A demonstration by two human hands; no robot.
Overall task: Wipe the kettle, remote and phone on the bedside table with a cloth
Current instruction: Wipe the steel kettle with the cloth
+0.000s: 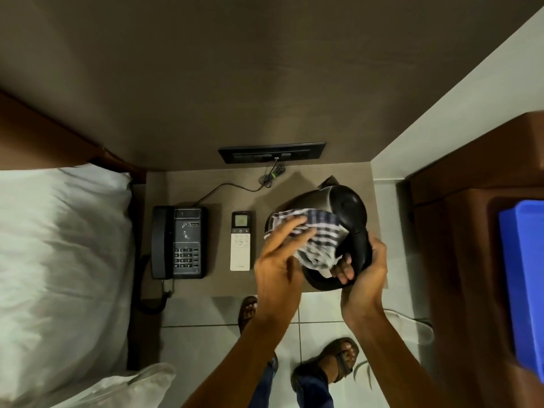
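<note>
- Kettle (321, 198) tilted, spout toward wall (265, 83), handle (360, 242) toward person.
- Right hand (365, 275) grips handle; left hand (279, 260) presses cloth (318, 242) flat against kettle.
- Phone (179, 242) label unreadable.

the cloth (316, 241) hides much of the kettle (315, 198); the left hand (279, 260) is blurred; labels on the remote (240, 245) are too small to read.

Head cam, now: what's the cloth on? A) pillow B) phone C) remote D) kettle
D: the left hand presses the checked cloth against the side of the kettle, while the right hand grips the kettle's handle.
</note>
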